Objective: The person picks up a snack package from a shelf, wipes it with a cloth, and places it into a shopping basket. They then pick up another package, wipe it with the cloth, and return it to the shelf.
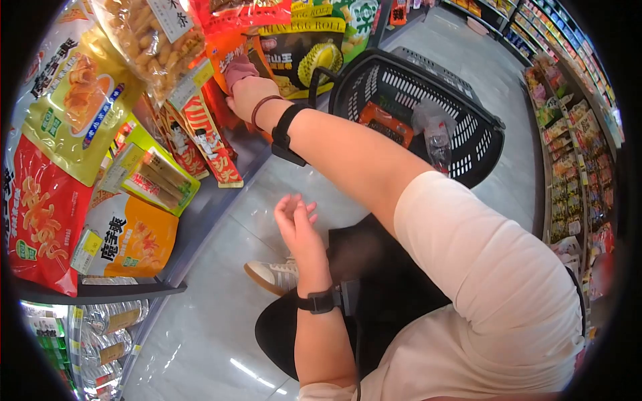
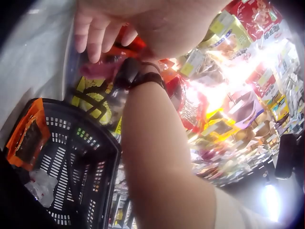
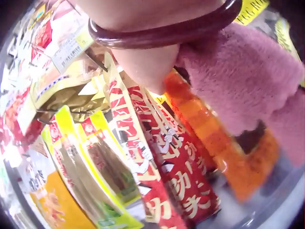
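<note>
Pink plush cloth (image 3: pixel 243 71): gripping in right hand (image 1: pixel 257 97), extending right arm (image 1: pixel 361 150) past black slotted plastic basket (image 1: pixel 485 137), bunching soft folds at fingers, before glossy orange packet (image 3: pixel 220 149), near slim red foil sachets (image 3: pixel 175 167). Hiding right fingertips behind fabric. Holding left hand (image 1: pixel 299 224) lower, curling fingers loosely, grasping nothing.

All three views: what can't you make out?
Right hand: most fingers hidden by pink cloth, head view.
Pink cloth: right side cut off by frame edge, right wrist view.
Clear plastic in basket: any contents obscured by creases, head view.
Price tags: print too small, head view.
</note>
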Demonstrator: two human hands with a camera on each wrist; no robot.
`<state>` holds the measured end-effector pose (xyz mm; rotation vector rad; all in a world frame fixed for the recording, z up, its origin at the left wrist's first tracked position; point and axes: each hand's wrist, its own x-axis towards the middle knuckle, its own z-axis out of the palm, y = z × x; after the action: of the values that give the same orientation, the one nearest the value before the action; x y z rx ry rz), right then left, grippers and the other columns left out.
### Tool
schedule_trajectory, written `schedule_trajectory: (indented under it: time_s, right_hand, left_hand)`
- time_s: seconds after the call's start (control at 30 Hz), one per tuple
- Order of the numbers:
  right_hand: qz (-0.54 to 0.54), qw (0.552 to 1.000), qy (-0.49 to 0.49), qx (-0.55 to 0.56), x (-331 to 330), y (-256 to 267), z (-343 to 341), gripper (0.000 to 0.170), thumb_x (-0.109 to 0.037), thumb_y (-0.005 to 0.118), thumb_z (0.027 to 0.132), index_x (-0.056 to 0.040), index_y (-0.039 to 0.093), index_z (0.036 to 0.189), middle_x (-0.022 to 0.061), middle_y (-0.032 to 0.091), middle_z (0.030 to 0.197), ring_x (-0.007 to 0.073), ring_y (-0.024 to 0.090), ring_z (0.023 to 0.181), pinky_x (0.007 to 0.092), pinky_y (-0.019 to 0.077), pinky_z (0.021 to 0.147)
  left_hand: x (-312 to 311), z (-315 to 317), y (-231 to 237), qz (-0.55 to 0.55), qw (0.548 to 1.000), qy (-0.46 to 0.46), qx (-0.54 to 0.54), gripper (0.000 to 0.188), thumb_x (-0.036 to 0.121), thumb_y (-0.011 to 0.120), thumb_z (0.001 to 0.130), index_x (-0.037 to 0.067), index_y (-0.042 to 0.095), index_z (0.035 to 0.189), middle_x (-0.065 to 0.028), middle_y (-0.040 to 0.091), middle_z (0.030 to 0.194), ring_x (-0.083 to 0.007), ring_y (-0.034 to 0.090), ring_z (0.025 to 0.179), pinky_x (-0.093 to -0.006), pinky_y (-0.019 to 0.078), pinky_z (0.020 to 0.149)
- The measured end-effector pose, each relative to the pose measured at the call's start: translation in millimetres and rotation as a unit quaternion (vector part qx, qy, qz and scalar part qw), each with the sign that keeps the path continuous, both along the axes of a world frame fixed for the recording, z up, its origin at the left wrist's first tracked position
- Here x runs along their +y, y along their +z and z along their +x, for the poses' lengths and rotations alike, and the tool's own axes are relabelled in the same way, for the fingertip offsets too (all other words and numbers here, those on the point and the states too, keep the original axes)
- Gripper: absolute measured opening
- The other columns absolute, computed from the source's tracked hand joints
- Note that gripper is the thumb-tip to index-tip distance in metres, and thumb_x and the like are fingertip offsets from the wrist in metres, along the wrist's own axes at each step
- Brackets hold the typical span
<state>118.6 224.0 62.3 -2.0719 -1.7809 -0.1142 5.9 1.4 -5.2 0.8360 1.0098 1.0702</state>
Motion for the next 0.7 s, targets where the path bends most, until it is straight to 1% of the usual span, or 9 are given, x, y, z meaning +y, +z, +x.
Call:
schedule_trajectory:
  time_s: [0.1, 0.13, 0.27, 0.33, 0.4, 0.47, 0.53, 0.63, 0.7]
  right_hand:
    - [0.003, 0.997, 0.051, 0.056, -39, -15, 9, 0.040, -0.041, 0.057, 0.083, -0.0041, 0.068, 0.094, 0.0177, 0.067, 0.094, 0.0336, 0.064, 0.091, 0.0411, 0.0517, 0.078]
    - [0.096, 0.985, 0.122, 0.079, -39, -48, 24, 0.042, -0.037, 0.062, 0.080, -0.0013, 0.062, 0.102, 0.0201, 0.065, 0.097, 0.0368, 0.062, 0.089, 0.0439, 0.0501, 0.077]
    - [-0.202, 0.957, 0.181, 0.105, -105, -80, 92, 0.045, -0.027, 0.062, 0.078, -0.0058, 0.057, 0.117, 0.0177, 0.064, 0.105, 0.0330, 0.062, 0.096, 0.0413, 0.0505, 0.078]
    - [-0.466, 0.856, 0.131, 0.185, -135, -75, 133, 0.044, -0.024, 0.060, 0.079, -0.0073, 0.059, 0.119, 0.0120, 0.066, 0.103, 0.0250, 0.063, 0.097, 0.0388, 0.0503, 0.079]
    - [-0.484, 0.780, 0.151, 0.366, -146, -136, 215, 0.038, -0.026, 0.062, 0.078, -0.0072, 0.065, 0.110, 0.0065, 0.066, 0.100, 0.0189, 0.062, 0.090, 0.0344, 0.0499, 0.071]
    - [-0.401, 0.810, -0.003, 0.428, -171, -143, 257, 0.037, -0.027, 0.060, 0.079, -0.0083, 0.065, 0.110, 0.0073, 0.065, 0.100, 0.0187, 0.061, 0.087, 0.0302, 0.0475, 0.065]
    - [-0.199, 0.794, -0.209, 0.534, -198, -145, 276, 0.037, -0.025, 0.057, 0.083, -0.0116, 0.062, 0.117, 0.0023, 0.068, 0.088, 0.0176, 0.061, 0.068, 0.0334, 0.0424, 0.053]
    - [-0.149, 0.614, -0.539, 0.557, -168, -281, 387, 0.041, -0.030, 0.054, 0.088, -0.0124, 0.054, 0.125, 0.0052, 0.068, 0.089, 0.0255, 0.063, 0.064, 0.0399, 0.0445, 0.050]
    - [-0.188, 0.622, -0.484, 0.586, -168, -309, 401, 0.040, -0.030, 0.051, 0.091, -0.0127, 0.051, 0.127, 0.0093, 0.068, 0.091, 0.0295, 0.065, 0.069, 0.0433, 0.0463, 0.052]
  left_hand:
    - [-2, 0, 9, 0.001, 1.000, 0.023, -0.014, 0.032, 0.017, 0.045, 0.094, 0.003, 0.043, 0.123, -0.0129, 0.052, 0.121, -0.0209, 0.058, 0.096, -0.0336, 0.0434, 0.083]
    - [-1, -1, 11, -0.004, 1.000, 0.020, -0.010, 0.032, 0.017, 0.045, 0.094, 0.003, 0.043, 0.123, -0.0129, 0.052, 0.121, -0.0209, 0.058, 0.096, -0.0336, 0.0434, 0.083]
    - [-3, -2, 8, 0.002, 1.000, 0.022, -0.003, 0.034, 0.021, 0.046, 0.094, 0.004, 0.043, 0.123, -0.0131, 0.051, 0.123, -0.0219, 0.058, 0.099, -0.0341, 0.0432, 0.085]
    - [-5, -1, 8, 0.005, 1.000, 0.017, 0.008, 0.036, 0.024, 0.047, 0.094, 0.004, 0.043, 0.124, -0.0136, 0.050, 0.124, -0.0229, 0.057, 0.101, -0.0344, 0.0434, 0.085]
    - [-6, 2, 12, 0.013, 1.000, 0.012, 0.024, 0.033, 0.024, 0.047, 0.094, 0.004, 0.046, 0.121, -0.0133, 0.052, 0.123, -0.0224, 0.057, 0.101, -0.0339, 0.0435, 0.085]
    - [-4, 7, 9, 0.016, 0.999, 0.014, 0.034, 0.032, 0.024, 0.047, 0.094, 0.004, 0.047, 0.120, -0.0131, 0.052, 0.122, -0.0222, 0.058, 0.100, -0.0336, 0.0437, 0.085]
    - [-5, 7, 3, 0.020, 0.999, 0.013, 0.046, 0.032, 0.023, 0.047, 0.094, 0.004, 0.048, 0.119, -0.0129, 0.053, 0.121, -0.0221, 0.058, 0.100, -0.0333, 0.0439, 0.085]
    - [-4, 11, -1, 0.026, 0.997, 0.003, 0.076, 0.032, 0.024, 0.048, 0.094, 0.003, 0.048, 0.119, -0.0125, 0.053, 0.122, -0.0219, 0.059, 0.099, -0.0332, 0.0445, 0.084]
    - [-4, 14, 0, 0.031, 0.996, 0.015, 0.084, 0.029, 0.015, 0.047, 0.093, 0.001, 0.048, 0.119, -0.0150, 0.053, 0.121, -0.0202, 0.060, 0.096, -0.0313, 0.0455, 0.082]
